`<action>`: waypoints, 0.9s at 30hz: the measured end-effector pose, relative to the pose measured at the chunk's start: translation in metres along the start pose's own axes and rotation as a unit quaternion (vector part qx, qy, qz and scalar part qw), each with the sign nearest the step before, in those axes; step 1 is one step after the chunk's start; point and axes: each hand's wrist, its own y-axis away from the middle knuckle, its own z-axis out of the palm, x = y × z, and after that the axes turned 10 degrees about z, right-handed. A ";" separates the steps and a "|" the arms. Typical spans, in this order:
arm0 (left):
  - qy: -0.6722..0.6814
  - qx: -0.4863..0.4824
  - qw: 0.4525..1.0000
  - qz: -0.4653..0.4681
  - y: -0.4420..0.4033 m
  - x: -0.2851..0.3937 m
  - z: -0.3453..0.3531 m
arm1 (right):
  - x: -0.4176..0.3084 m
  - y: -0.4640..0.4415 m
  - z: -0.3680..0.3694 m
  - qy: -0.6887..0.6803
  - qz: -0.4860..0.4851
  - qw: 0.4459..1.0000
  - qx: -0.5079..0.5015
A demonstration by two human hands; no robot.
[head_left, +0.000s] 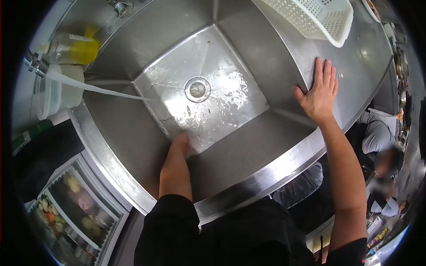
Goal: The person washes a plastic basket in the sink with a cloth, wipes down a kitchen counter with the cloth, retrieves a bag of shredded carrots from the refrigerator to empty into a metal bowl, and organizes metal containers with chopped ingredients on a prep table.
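Water runs from the tap at the left into a deep steel sink. It lands near the left side of the basin floor, left of the round drain. My left hand is low in the sink near its front left corner, blurred by motion, so its fingers cannot be made out. My right hand lies flat on the steel counter right of the sink, fingers spread and holding nothing.
A white perforated basket stands at the counter's back. Left of the sink are a yellow-liquid bottle and plastic containers. Below left is a glass-topped case with food. Two people are at the right.
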 end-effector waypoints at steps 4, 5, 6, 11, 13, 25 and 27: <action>0.138 0.079 0.983 0.086 0.024 0.111 0.021 | 0.001 0.000 0.000 0.004 0.004 1.000 0.000; 0.114 0.053 0.989 0.083 0.035 0.118 0.018 | 0.000 0.000 -0.001 0.004 0.007 1.000 -0.004; 0.089 0.027 0.992 0.080 0.046 0.123 0.014 | 0.000 0.000 -0.002 0.004 0.010 1.000 -0.007; -0.002 0.080 0.990 -0.113 0.012 0.016 -0.030 | 0.000 -0.001 -0.002 0.000 0.019 1.000 -0.020; -0.018 0.120 0.987 -0.108 0.003 0.000 -0.026 | 0.001 -0.002 -0.001 0.001 0.021 1.000 -0.022; -0.288 0.188 0.917 0.201 0.048 0.218 0.008 | 0.001 -0.003 -0.001 0.000 0.013 1.000 -0.017; -0.334 0.372 0.842 0.202 0.047 0.199 0.000 | 0.002 -0.004 0.000 -0.001 0.017 1.000 -0.022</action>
